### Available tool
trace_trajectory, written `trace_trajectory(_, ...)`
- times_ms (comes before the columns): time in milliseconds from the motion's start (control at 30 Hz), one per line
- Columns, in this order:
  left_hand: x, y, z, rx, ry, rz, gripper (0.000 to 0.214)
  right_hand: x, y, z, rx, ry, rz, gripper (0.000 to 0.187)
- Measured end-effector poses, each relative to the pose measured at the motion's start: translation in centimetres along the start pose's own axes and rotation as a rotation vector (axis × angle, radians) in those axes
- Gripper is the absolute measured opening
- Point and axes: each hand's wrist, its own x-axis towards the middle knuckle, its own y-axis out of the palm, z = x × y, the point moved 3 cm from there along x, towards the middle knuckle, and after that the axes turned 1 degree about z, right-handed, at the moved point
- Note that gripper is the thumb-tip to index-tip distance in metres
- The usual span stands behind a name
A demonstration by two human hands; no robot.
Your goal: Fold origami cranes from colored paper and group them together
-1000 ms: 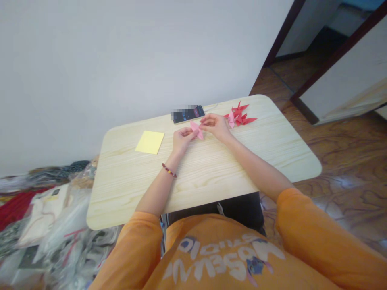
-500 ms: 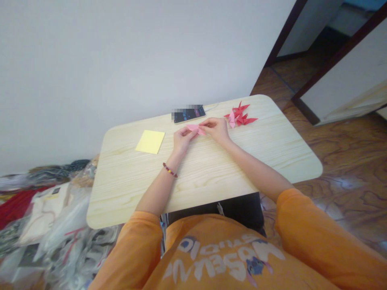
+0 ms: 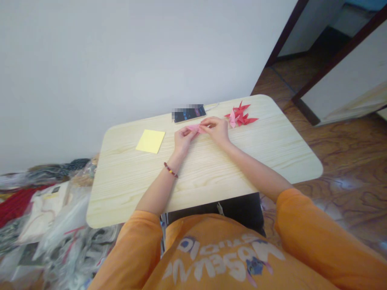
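Observation:
Between my two hands is a small piece of folded pink paper [image 3: 194,128], partly covered by fingers. My left hand [image 3: 183,138] pinches its left side, thumb toward me. On the right side, the fingertips of my right hand [image 3: 217,129] are closed on the same paper. To the right lie several folded red paper cranes [image 3: 242,117] in a cluster, with a pink paper crane [image 3: 232,119] at their left edge. A stack of square yellow paper [image 3: 150,141] rests left of my left hand.
A phone [image 3: 190,114] with a white cable lies at the table's back edge, near the wall. The light wooden table [image 3: 127,189] has rounded corners. Bagged clothes [image 3: 69,213] are heaped on the floor at left. A doorway stands at the back right.
The pink paper now looks narrower and flatter between my fingers. Both hands stay in nearly the same place, still holding it.

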Motion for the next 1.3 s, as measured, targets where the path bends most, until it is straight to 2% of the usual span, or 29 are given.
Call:
trace_trajectory(200, 0.1, -0.1, 0.1, 0.017, 0.020, -0.021, 0.033, 0.4, 0.1, -0.7, 0.001, -0.021, 0.016, 0.008)
trace_trajectory(300, 0.0, 0.0, -0.1, 0.021, 0.023, -0.017, 0.033, 0.5, 0.2, -0.7, -0.020, -0.046, 0.058, 0.010)
trace_trajectory(467, -0.2, 0.2, -0.3, 0.007, -0.002, -0.009, 0.030, 0.6, 0.4, -0.8, 0.017, -0.005, 0.132, 0.011)
trace_trajectory(600, -0.2, 0.2, -0.3, -0.018, -0.031, -0.011, 0.024, 0.2, 0.3, -0.5, 0.064, -0.115, 0.103, 0.009)
trace_trajectory(733, -0.1, 0.1, -0.3, -0.043, -0.065, -0.024, 0.022, 0.0, 0.1, -0.2, 0.003, -0.232, 0.099, 0.007)
trace_trajectory(1000, 0.0, 0.0, -0.5, -0.088, -0.075, -0.037, 0.027, 0.0, 0.2, 0.0, -0.063, -0.330, 0.153, 0.010)
trace_trajectory(1133, 0.1, -0.1, -0.5, -0.106, -0.083, -0.043, 0.029, 0.0, 0.3, 0.1, 0.048, -0.243, 0.158, 0.016)
trace_trajectory(1300, 0.0, -0.1, -0.6, -0.082, -0.084, -0.052, 0.031, 0.3, 0.7, -0.9, 0.314, 0.058, 0.132, 0.029)
